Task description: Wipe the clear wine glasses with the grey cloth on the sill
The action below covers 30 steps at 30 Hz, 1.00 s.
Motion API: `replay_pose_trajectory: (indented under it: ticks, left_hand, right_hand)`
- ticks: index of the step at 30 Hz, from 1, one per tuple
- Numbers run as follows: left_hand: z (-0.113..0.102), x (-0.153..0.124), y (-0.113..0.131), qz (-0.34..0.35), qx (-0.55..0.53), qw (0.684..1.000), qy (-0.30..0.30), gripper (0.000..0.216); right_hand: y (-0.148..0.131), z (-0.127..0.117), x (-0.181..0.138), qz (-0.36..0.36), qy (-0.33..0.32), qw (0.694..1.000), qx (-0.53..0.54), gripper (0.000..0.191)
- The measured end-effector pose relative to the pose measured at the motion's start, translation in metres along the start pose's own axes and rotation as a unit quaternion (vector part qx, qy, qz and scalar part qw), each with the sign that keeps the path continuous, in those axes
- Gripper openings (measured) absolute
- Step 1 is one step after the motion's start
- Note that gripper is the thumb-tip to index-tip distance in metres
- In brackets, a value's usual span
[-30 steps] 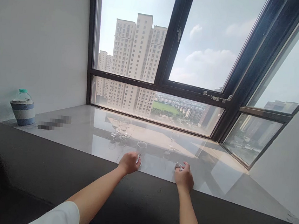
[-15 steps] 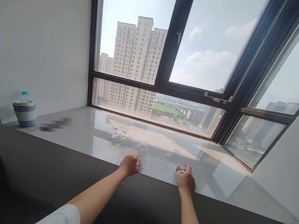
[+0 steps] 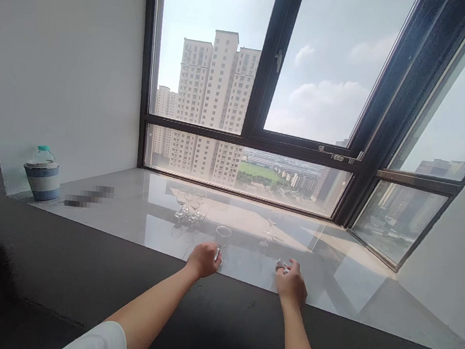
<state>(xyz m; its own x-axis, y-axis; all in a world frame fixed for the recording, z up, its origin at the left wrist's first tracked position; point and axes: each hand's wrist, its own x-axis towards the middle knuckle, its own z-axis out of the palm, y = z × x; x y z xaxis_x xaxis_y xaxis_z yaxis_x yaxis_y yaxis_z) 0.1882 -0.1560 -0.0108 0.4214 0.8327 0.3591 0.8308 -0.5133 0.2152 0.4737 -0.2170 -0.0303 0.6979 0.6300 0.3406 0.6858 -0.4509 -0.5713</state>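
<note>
My left hand is closed around the stem of a clear stemmed glass near the sill's front edge. The bowl of that glass rises upright above my fingers, while its lower part is partly hidden by them. To the right, my right hand grips a crumpled whitish cloth close to the sill surface. Behind my left hand, several more stemmed glasses stand in a cluster. A single stemmed glass stands apart, beyond and between my two hands.
A glossy grey window sill stretches across the view. At its left end is a blue and white striped basket with a green-capped bottle in or behind it. Beside it lies a blurred-out patch. A dark-framed window borders the sill's back.
The whole view has shifted slightly, things sitting a little lower and to the right. Both hands keep their holds on the glass and the cloth.
</note>
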Motion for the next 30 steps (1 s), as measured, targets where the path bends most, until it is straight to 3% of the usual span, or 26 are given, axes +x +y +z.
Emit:
replay_pose_trajectory:
  ticks: [26, 28, 30]
  left_hand:
    - [-0.0004, -0.0006, -0.0006, 0.005, 0.003, 1.000, 0.004, 0.025]
    - [-0.0015, -0.0009, 0.0000, 0.001, 0.003, 1.000, 0.002, 0.024]
    - [-0.0016, -0.0009, 0.0001, 0.001, 0.002, 1.000, 0.000, 0.024]
  right_hand:
    - [0.0035, 0.0042, 0.0026, 0.004, 0.000, 1.000, 0.007, 0.044]
    - [0.0018, 0.0033, -0.0001, -0.017, 0.026, 0.999, 0.005, 0.046]
    - [-0.0019, 0.0010, -0.0063, -0.047, 0.101, 0.994, -0.014, 0.050]
